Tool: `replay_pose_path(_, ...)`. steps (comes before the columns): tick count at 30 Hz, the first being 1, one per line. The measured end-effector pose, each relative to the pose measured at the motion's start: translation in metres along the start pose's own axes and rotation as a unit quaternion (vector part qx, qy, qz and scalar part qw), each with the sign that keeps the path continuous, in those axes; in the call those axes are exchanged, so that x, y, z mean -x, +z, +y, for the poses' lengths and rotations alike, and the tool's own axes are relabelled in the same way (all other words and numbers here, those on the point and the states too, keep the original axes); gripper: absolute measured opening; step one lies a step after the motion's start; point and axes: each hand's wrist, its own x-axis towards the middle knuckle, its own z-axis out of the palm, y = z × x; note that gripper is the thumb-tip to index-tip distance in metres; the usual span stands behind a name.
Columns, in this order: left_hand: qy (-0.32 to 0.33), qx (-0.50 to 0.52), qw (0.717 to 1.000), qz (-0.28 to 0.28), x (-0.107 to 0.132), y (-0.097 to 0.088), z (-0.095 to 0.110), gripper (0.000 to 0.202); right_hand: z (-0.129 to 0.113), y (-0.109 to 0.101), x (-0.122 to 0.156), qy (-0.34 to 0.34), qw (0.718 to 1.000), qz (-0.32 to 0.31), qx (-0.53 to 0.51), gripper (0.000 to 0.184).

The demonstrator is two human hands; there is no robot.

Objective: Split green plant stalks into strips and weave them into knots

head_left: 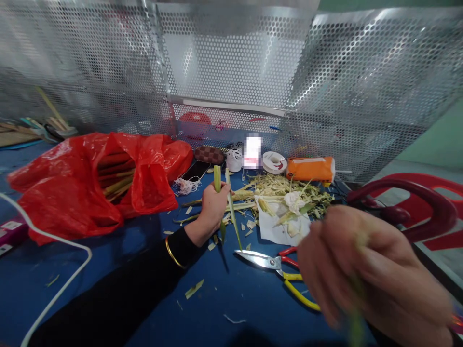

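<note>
My left hand [213, 205] is closed round an upright green stalk [217, 179] over the blue table [224, 299]; a loose green strip [233, 212] hangs down beside it. My right hand [365, 274] is close to the camera and blurred, fingers curled round a thin pale green strip [356, 323] that trails downward. Scissors [269, 262] with red and yellow handles lie on the table between the two hands, blades pointing left.
A red plastic bag [72, 193] holding more stalks lies at the left. A heap of leaf trimmings [285, 195] on white paper, an orange packet [311, 169], tape rolls, a phone [196, 170] and perforated metal screens [231, 72] stand behind. A white cable [68, 279] crosses front left.
</note>
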Motion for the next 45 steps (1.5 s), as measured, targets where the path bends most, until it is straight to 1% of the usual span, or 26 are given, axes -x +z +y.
replay_pose_path(2, -0.009, 0.004, 0.999, -0.036, 0.008, 0.001, 0.006, 0.016, 0.008, 0.001, -0.015, 0.029, 0.998, 0.043, -0.036, 0.021)
replay_pose_path(3, -0.019, 0.007, 0.997, -0.070, 0.013, 0.002, 0.010, 0.017, 0.014, -0.001, -0.023, 0.047, 0.995, 0.081, -0.024, 0.020)
replay_pose_path(4, -0.030, 0.010, 0.993, -0.110, 0.019, 0.004, 0.013, 0.018, 0.021, -0.003, -0.031, 0.058, 0.992, 0.116, -0.007, 0.021)
replay_pose_path(7, -0.054, -0.003, 0.976, -0.212, 0.037, 0.007, 0.023, 0.018, 0.045, -0.015, -0.048, 0.097, 0.982, 0.153, 0.045, 0.026)
replay_pose_path(8, -0.060, -0.010, 0.969, -0.238, 0.043, 0.007, 0.026, 0.018, 0.051, -0.018, -0.052, 0.103, 0.979, 0.170, 0.044, 0.028)
replay_pose_path(9, -0.063, -0.017, 0.966, -0.252, 0.047, 0.008, 0.028, 0.017, 0.056, -0.021, -0.054, 0.108, 0.976, 0.183, 0.040, 0.029)
replay_pose_path(11, -0.064, -0.027, 0.963, -0.262, 0.053, 0.009, 0.030, 0.016, 0.064, -0.025, -0.056, 0.114, 0.973, 0.200, 0.024, 0.031)
replay_pose_path(17, -0.049, -0.038, 0.968, -0.243, 0.056, 0.010, 0.029, 0.012, 0.071, -0.018, -0.056, 0.125, 0.972, 0.197, 0.002, 0.028)
replay_pose_path(20, -0.046, -0.035, 0.968, -0.245, 0.056, 0.010, 0.027, 0.010, 0.073, -0.015, -0.055, 0.118, 0.977, 0.178, 0.014, 0.023)
replay_pose_path(22, -0.057, -0.026, 0.964, -0.259, 0.056, 0.010, 0.027, 0.010, 0.075, -0.015, -0.055, 0.112, 0.979, 0.170, 0.012, 0.022)
replay_pose_path(24, -0.084, -0.004, 0.955, -0.284, 0.056, 0.010, 0.028, 0.013, 0.076, -0.015, -0.055, 0.091, 0.978, 0.188, -0.011, 0.021)
replay_pose_path(26, -0.114, 0.021, 0.943, -0.311, 0.056, 0.010, 0.030, 0.018, 0.076, -0.017, -0.055, 0.048, 0.973, 0.223, -0.038, 0.018)
replay_pose_path(28, -0.135, 0.028, 0.934, -0.331, 0.056, 0.010, 0.031, 0.021, 0.075, -0.019, -0.055, 0.006, 0.968, 0.246, -0.037, 0.013)
replay_pose_path(29, -0.142, 0.025, 0.930, -0.337, 0.056, 0.010, 0.031, 0.022, 0.074, -0.020, -0.055, 0.000, 0.967, 0.253, -0.030, 0.012)
replay_pose_path(31, -0.154, 0.012, 0.923, -0.351, 0.058, 0.009, 0.031, 0.025, 0.071, -0.021, -0.055, 0.025, 0.968, 0.251, 0.002, 0.015)
replay_pose_path(34, -0.161, -0.002, 0.910, -0.381, 0.062, 0.008, 0.029, 0.027, 0.067, -0.018, -0.054, 0.081, 0.969, 0.224, 0.068, 0.022)
replay_pose_path(36, -0.166, -0.006, 0.900, -0.402, 0.063, 0.008, 0.027, 0.027, 0.066, -0.016, -0.054, 0.084, 0.969, 0.208, 0.103, 0.022)
replay_pose_path(37, -0.165, -0.003, 0.899, -0.406, 0.064, 0.008, 0.026, 0.027, 0.066, -0.015, -0.054, 0.082, 0.969, 0.202, 0.113, 0.022)
replay_pose_path(38, -0.154, 0.001, 0.904, -0.398, 0.064, 0.009, 0.025, 0.026, 0.066, -0.015, -0.053, 0.079, 0.969, 0.200, 0.124, 0.022)
replay_pose_path(39, -0.128, 0.000, 0.916, -0.379, 0.063, 0.010, 0.025, 0.024, 0.066, -0.015, -0.053, 0.077, 0.967, 0.200, 0.136, 0.022)
replay_pose_path(41, -0.041, -0.023, 0.949, -0.313, 0.061, 0.010, 0.024, 0.019, 0.066, -0.017, -0.053, 0.075, 0.963, 0.200, 0.165, 0.021)
replay_pose_path(42, 0.005, -0.044, 0.960, -0.278, 0.060, 0.010, 0.025, 0.017, 0.066, -0.018, -0.053, 0.077, 0.960, 0.200, 0.180, 0.021)
replay_pose_path(43, 0.043, -0.066, 0.965, -0.250, 0.059, 0.010, 0.025, 0.014, 0.066, -0.019, -0.052, 0.081, 0.958, 0.198, 0.193, 0.023)
replay_pose_path(45, 0.081, -0.093, 0.967, -0.223, 0.058, 0.009, 0.027, 0.009, 0.066, -0.019, -0.052, 0.081, 0.957, 0.194, 0.201, 0.026)
